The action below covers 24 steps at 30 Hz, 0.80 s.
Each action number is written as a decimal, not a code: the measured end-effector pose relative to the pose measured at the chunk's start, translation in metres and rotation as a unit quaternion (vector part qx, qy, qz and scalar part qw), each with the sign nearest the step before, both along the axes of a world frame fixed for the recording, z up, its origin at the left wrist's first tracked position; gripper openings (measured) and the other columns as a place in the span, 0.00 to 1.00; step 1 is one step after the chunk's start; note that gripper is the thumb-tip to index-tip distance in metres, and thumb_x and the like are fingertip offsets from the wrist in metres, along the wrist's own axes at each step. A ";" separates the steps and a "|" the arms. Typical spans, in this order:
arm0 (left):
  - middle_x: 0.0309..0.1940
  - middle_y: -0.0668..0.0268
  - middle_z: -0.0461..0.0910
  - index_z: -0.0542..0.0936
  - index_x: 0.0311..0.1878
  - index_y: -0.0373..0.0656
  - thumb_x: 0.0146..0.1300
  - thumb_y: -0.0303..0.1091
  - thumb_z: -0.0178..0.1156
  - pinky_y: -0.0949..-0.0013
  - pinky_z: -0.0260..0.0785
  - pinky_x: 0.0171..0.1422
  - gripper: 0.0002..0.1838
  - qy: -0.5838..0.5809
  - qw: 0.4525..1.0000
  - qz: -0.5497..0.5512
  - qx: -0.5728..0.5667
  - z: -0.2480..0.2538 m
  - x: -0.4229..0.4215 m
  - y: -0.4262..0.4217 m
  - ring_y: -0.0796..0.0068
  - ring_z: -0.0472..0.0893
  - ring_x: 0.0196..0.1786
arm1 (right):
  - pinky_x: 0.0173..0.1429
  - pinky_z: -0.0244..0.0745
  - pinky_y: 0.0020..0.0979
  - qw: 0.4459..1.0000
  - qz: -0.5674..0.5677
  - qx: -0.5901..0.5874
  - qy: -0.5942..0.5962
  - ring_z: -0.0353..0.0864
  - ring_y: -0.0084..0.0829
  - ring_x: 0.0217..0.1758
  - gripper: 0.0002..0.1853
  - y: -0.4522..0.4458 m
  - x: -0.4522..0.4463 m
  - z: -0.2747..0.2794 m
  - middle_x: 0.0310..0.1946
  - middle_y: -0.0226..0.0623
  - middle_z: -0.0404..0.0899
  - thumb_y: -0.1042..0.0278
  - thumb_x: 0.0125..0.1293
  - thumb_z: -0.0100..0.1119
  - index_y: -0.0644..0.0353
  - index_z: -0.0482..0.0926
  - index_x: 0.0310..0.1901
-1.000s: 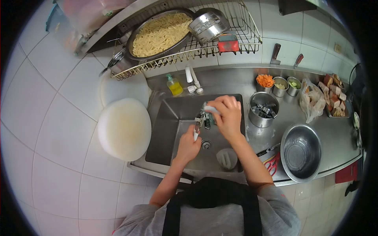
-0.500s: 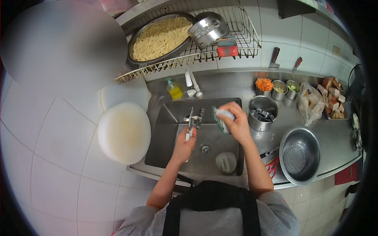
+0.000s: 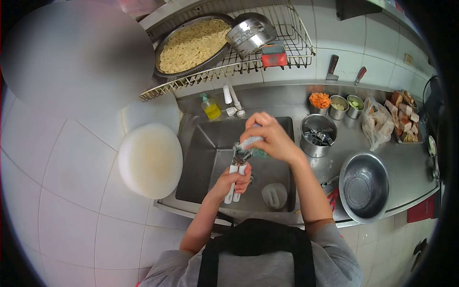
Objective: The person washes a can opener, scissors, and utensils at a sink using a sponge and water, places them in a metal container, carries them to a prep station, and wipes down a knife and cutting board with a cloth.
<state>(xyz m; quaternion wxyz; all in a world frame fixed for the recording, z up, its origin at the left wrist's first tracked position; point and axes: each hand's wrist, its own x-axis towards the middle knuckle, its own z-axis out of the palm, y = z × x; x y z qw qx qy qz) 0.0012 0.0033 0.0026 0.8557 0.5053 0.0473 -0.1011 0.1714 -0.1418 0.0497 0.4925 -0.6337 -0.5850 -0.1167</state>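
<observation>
Over the steel sink (image 3: 201, 165), my left hand (image 3: 232, 182) is closed round the white handles of a metal can opener (image 3: 233, 170), its metal head pointing up and away from me. My right hand (image 3: 268, 136) grips a whitish and green scrubbing sponge (image 3: 258, 152) and presses it at the metal head, hiding part of it. On the sink floor to the right lies a translucent lid-like piece (image 3: 275, 195). The drain is partly hidden behind my left hand.
A white faucet (image 3: 232, 98) and a yellow soap bottle (image 3: 210, 108) stand behind the sink. Round white boards (image 3: 150, 161) are at left. A cutlery pot (image 3: 319, 135), steel bowl (image 3: 364, 187) and plastic bag (image 3: 377, 123) are at right. Above hangs a wire rack (image 3: 301, 48) with noodles (image 3: 193, 47).
My right hand has moved left with the sponge, from apart to against the tool's metal head. The white handles in my left hand now show side by side.
</observation>
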 end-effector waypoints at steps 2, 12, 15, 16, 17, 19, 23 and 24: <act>0.21 0.74 0.60 0.68 0.40 0.43 0.58 0.27 0.54 0.79 0.52 0.21 0.08 -0.033 0.997 -0.035 -0.064 -0.009 -0.004 0.006 0.87 0.58 0.19 | 0.56 0.67 0.33 0.996 -0.074 -0.036 -0.030 0.74 0.31 0.49 0.09 -0.005 0.015 0.002 0.37 0.29 0.74 0.73 0.51 0.70 0.52 0.85 0.35; 0.33 0.61 0.73 0.68 0.56 0.40 0.69 0.33 0.53 0.65 0.72 0.37 0.16 -0.043 0.992 0.112 -0.032 -0.005 0.015 -0.011 0.68 0.78 0.35 | 0.46 0.71 0.22 0.816 0.059 0.094 0.567 0.74 0.16 0.41 0.12 0.007 -0.008 -0.067 0.36 0.25 0.78 0.66 0.67 0.63 0.61 0.78 0.49; 0.41 0.61 0.78 0.68 0.57 0.40 0.70 0.29 0.53 0.61 0.78 0.46 0.15 -0.041 0.977 0.194 0.079 -0.028 0.024 -0.004 0.69 0.82 0.43 | 0.46 0.71 0.24 0.852 0.038 0.040 0.520 0.76 0.19 0.41 0.13 0.014 -0.034 -0.073 0.36 0.27 0.78 0.65 0.62 0.68 0.61 0.81 0.45; 0.41 0.61 0.78 0.68 0.57 0.39 0.70 0.29 0.53 0.62 0.79 0.47 0.14 -0.051 0.963 0.230 0.134 -0.033 0.027 -0.004 0.70 0.82 0.43 | 0.47 0.73 0.28 0.914 -0.048 0.073 0.396 0.78 0.27 0.43 0.12 0.023 -0.044 -0.079 0.36 0.32 0.79 0.65 0.58 0.70 0.61 0.83 0.41; 0.41 0.61 0.78 0.68 0.56 0.38 0.70 0.28 0.53 0.63 0.79 0.47 0.13 -0.061 0.944 0.264 0.187 -0.038 0.030 -0.003 0.72 0.82 0.42 | 0.47 0.73 0.34 0.954 -0.107 0.087 0.266 0.78 0.36 0.43 0.10 0.029 -0.052 -0.081 0.36 0.36 0.78 0.68 0.55 0.70 0.61 0.84 0.38; 0.40 0.65 0.79 0.71 0.54 0.37 0.69 0.25 0.53 0.68 0.78 0.47 0.12 -0.070 0.940 0.258 0.212 -0.032 0.029 -0.006 0.77 0.81 0.41 | 0.46 0.72 0.38 0.955 -0.188 0.084 0.213 0.76 0.41 0.42 0.10 0.031 -0.056 -0.076 0.35 0.39 0.77 0.68 0.53 0.70 0.61 0.84 0.36; 0.38 0.65 0.80 0.73 0.53 0.37 0.68 0.27 0.56 0.71 0.78 0.44 0.12 -0.091 0.927 0.264 0.250 -0.039 0.030 -0.006 0.79 0.81 0.40 | 0.45 0.71 0.39 0.945 -0.218 0.096 0.222 0.75 0.41 0.41 0.09 0.033 -0.058 -0.080 0.34 0.37 0.77 0.67 0.53 0.70 0.60 0.84 0.34; 0.39 0.65 0.80 0.73 0.53 0.37 0.69 0.28 0.56 0.70 0.79 0.45 0.12 -0.108 0.905 0.269 0.313 -0.043 0.032 -0.002 0.79 0.81 0.40 | 0.45 0.71 0.39 0.952 -0.229 0.082 0.185 0.76 0.41 0.41 0.09 0.032 -0.065 -0.075 0.34 0.37 0.77 0.67 0.53 0.70 0.60 0.84 0.34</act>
